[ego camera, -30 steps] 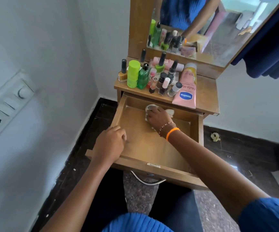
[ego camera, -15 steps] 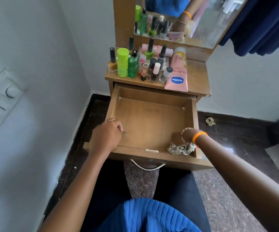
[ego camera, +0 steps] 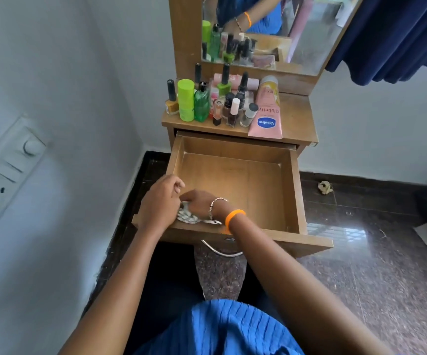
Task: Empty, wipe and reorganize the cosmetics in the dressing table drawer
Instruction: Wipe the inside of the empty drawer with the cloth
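Right hand (ego camera: 199, 203) has slid the patterned white cloth (ego camera: 189, 217), gripped, to the open wooden drawer (ego camera: 294, 190)'s seven o'clock corner; left hand (ego camera: 160, 201) curls on its rim beside grey-white walls, one pink Vaseline tube (ego camera: 267, 116) at twelve.

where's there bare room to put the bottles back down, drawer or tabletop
The drawer floor is bare from its back wall to its right wall. Only the front left corner is taken, by the left hand, right hand and cloth. On the tabletop, only the strip right of the Vaseline tube is free; the left is crowded with bottles.
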